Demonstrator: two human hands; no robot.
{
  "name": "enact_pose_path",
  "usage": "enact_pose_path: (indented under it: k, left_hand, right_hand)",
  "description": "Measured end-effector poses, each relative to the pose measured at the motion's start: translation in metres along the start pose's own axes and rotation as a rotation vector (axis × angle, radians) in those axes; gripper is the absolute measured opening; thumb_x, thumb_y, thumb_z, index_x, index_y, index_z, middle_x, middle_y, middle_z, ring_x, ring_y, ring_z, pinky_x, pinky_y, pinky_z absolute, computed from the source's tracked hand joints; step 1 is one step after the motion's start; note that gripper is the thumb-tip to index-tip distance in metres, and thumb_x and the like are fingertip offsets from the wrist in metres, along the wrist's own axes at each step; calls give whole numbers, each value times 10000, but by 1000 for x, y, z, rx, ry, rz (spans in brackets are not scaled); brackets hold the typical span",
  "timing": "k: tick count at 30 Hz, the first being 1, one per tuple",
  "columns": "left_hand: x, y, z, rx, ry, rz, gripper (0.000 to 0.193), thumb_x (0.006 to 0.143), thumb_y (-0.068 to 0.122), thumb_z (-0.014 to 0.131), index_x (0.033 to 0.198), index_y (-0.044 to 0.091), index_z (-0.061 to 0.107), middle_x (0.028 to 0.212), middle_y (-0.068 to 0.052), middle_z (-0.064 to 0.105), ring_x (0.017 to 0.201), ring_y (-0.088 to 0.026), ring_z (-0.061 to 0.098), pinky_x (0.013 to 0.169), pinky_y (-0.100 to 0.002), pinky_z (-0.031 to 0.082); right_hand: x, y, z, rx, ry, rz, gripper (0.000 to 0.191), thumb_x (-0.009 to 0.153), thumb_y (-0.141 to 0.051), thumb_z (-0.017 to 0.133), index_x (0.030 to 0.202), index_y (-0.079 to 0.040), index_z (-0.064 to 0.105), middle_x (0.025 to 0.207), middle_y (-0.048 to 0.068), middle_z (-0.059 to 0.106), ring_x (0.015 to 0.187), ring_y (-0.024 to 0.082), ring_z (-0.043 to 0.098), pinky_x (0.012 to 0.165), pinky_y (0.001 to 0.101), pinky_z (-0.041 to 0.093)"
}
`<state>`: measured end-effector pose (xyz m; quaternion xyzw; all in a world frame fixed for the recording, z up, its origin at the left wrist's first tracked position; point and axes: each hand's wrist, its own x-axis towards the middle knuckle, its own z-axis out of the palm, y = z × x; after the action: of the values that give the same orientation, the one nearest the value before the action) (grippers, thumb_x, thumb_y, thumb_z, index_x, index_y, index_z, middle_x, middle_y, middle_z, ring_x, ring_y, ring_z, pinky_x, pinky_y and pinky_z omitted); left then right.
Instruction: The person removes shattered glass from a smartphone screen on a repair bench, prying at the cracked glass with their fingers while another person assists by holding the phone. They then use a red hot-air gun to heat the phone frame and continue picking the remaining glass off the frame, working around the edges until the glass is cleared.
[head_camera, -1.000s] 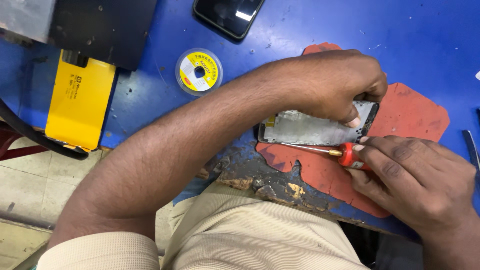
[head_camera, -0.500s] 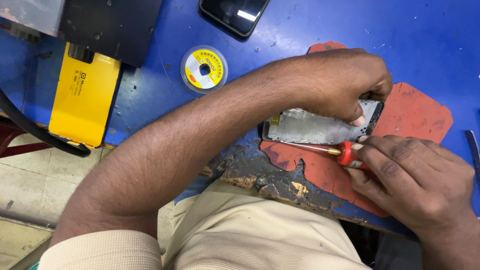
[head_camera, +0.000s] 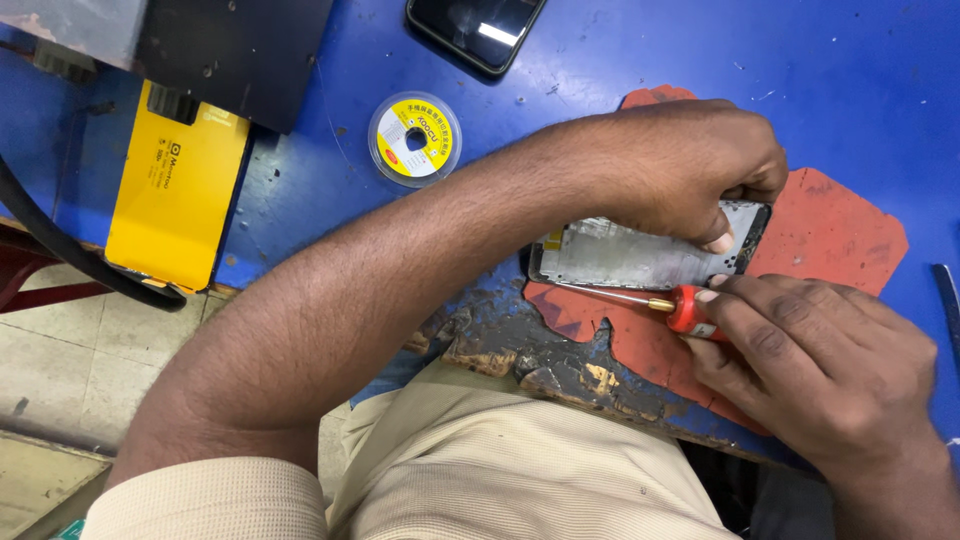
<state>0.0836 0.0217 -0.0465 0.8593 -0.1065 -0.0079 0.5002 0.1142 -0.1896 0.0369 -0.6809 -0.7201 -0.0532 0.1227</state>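
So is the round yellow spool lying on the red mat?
No, the round yellow spool lies on the bare blue tabletop, apart from the red mat.

A silver metal phone frame (head_camera: 640, 258) lies flat on the red rubber mat (head_camera: 840, 235). A thin red-handled screwdriver (head_camera: 655, 303) lies nearly level along the frame's near edge, tip pointing left.

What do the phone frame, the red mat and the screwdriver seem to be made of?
Phone frame: likely bare metal, with a dull silver-grey sheen. Red mat: probably silicone or rubber, matte, with ragged torn edges. Screwdriver: thin shiny metal shaft with a brass-coloured collar; the glossy red handle looks like plastic.
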Motion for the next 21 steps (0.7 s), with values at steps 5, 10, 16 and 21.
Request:
enact_pose_path:
  k: [5,10,16,21]
  left_hand:
    - [0,1,1,-12,13,-29,329,688,168,902,927,40,716,844,-58,749,829,-228,735,696,-390,536]
    - [-2,-1,2,-30,48,2,350,707,157,883,990,51,706,934,-69,749,911,-231,726,743,-380,539]
    - [-6,-10,-3,-83,93,62,330,801,161,837,1050,36,661,1010,-108,729,992,-273,708,823,-388,533]
    - [-16,-11,-20,-99,301,116,291,884,159,827,1085,28,663,1020,-119,721,1001,-269,697,856,-382,538]
  right_hand:
    - [2,-3,0,8,-1,5,280,765,-188,880,961,-48,738,879,80,727,769,233,702,689,385,573]
    - [3,-7,-1,2,-16,37,305,758,-214,881,968,-48,735,901,82,728,795,235,709,694,384,569]
    - [-5,-10,-1,-12,6,62,301,770,-213,885,958,-41,726,919,82,736,782,236,704,682,381,562]
    - [-18,-10,-1,-30,29,122,279,804,-191,882,976,-46,717,959,77,739,821,241,710,709,379,564]
